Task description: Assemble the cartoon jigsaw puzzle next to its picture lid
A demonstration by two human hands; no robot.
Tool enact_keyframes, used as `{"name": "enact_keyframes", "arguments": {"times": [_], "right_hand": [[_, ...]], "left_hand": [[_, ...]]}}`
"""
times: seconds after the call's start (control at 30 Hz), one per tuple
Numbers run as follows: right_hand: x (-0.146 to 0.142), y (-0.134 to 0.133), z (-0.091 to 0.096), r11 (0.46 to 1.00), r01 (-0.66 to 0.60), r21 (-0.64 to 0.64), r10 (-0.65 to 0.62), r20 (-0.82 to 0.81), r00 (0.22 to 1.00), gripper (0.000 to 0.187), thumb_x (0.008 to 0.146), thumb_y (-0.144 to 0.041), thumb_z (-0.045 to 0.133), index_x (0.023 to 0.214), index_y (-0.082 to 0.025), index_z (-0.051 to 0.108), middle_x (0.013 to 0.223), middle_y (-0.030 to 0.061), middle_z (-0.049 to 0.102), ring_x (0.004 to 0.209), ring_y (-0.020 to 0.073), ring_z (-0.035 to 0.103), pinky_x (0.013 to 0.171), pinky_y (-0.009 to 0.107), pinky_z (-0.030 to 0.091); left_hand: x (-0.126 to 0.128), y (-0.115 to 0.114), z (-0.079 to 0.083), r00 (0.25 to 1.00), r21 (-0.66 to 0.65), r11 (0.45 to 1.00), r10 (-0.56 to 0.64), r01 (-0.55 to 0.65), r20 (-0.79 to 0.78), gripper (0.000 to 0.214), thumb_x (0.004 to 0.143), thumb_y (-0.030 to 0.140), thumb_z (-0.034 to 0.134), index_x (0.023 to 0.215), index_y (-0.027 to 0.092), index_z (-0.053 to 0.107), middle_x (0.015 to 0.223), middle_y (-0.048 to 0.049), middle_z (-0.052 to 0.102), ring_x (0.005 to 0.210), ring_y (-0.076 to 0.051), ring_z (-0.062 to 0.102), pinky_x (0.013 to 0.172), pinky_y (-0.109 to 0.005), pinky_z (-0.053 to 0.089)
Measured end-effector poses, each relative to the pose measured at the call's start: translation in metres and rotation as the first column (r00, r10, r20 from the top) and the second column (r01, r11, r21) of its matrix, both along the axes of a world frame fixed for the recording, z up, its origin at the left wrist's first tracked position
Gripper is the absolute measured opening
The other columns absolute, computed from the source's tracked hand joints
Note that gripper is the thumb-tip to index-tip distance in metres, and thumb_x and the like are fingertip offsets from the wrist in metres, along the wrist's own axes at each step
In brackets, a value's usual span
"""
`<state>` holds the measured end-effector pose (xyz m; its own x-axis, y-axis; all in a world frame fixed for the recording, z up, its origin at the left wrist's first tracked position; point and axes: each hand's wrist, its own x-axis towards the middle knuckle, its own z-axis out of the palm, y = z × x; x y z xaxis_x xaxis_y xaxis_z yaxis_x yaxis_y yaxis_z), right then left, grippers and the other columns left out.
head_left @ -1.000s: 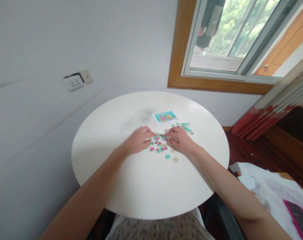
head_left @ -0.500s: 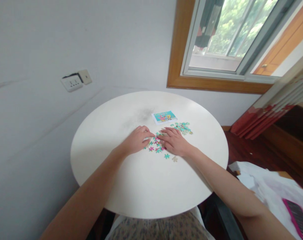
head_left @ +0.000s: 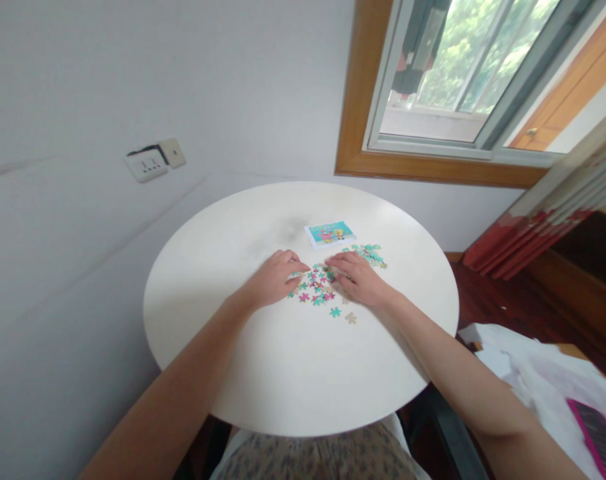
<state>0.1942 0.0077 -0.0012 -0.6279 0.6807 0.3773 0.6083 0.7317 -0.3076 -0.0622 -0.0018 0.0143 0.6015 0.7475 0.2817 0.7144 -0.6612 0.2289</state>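
Observation:
A loose pile of small jigsaw puzzle pieces, in teal, pink and beige, lies on the white round table. At the pile's left edge my left hand rests, its fingers apart and thumb beside the pieces. My right hand is over the pile's right side with its fingers spread, touching or just above some pieces. A teal piece and a beige piece lie apart, nearer to me. Behind my right hand is a second heap of mostly teal pieces, partly hidden by that hand.
A picture card with cartoon figures lies beyond the pile. The wall with a socket and a wood-framed window stand behind the table. At lower right, a pink-edged phone lies on white cloth or plastic.
My right hand has shifted right, away from my left hand, and uncovers more of the pieces between them. My left hand has stayed nearly in place.

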Motion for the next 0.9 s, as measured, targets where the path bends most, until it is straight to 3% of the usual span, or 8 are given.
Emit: {"name": "enact_keyframes", "arguments": {"times": [0.13, 0.37, 0.67, 0.9], "right_hand": [[0.001, 0.000, 0.000, 1.000, 0.007, -0.001, -0.007, 0.011, 1.000, 0.040, 0.088, -0.020, 0.045, 0.125, -0.017, 0.058, 0.121, 0.0122, 0.058, 0.113, 0.0232, 0.047, 0.100, 0.042, 0.034], [-0.011, -0.013, 0.008, 0.999, 0.000, -0.054, 0.008, 0.144, 0.990, 0.042, 0.090, -0.026, 0.044, 0.130, -0.026, 0.054, 0.132, 0.0091, 0.051, 0.124, 0.0248, 0.039, 0.102, 0.044, 0.029], [-0.006, -0.005, 0.001, 0.997, 0.075, -0.036, -0.068, 0.153, 0.986, 0.047, 0.091, -0.026, 0.040, 0.136, -0.017, 0.047, 0.132, 0.0123, 0.050, 0.124, 0.0249, 0.038, 0.104, 0.043, 0.027], [-0.001, -0.003, 0.000, 0.996, 0.083, -0.031, -0.077, 0.155, 0.985, 0.046, 0.090, -0.025, 0.040, 0.134, -0.017, 0.049, 0.131, 0.0123, 0.051, 0.123, 0.0253, 0.038, 0.103, 0.043, 0.029]], "left_hand": [[0.000, 0.000, 0.000, 1.000, 0.000, 1.000, -0.003, 0.003, 0.001, 0.029, 0.086, 0.020, 0.051, 0.109, 0.018, 0.067, 0.103, -0.0094, 0.057, 0.100, -0.023, 0.051, 0.094, -0.039, 0.039], [-0.001, 0.000, 0.001, 1.000, 0.003, 1.000, -0.010, 0.010, 0.013, 0.028, 0.085, 0.020, 0.051, 0.108, 0.019, 0.067, 0.103, -0.0087, 0.057, 0.100, -0.023, 0.051, 0.094, -0.039, 0.040], [-0.007, 0.008, -0.005, 0.999, 0.028, 0.999, 0.046, -0.046, -0.017, 0.050, 0.074, -0.001, 0.039, 0.108, 0.020, 0.068, 0.103, -0.0081, 0.058, 0.100, -0.022, 0.052, 0.094, -0.037, 0.041], [-0.013, 0.010, -0.009, 0.992, 0.013, 0.993, 0.118, -0.117, -0.035, 0.035, 0.080, 0.013, 0.046, 0.107, 0.021, 0.067, 0.103, -0.0074, 0.060, 0.100, -0.023, 0.053, 0.095, -0.039, 0.040]]}}
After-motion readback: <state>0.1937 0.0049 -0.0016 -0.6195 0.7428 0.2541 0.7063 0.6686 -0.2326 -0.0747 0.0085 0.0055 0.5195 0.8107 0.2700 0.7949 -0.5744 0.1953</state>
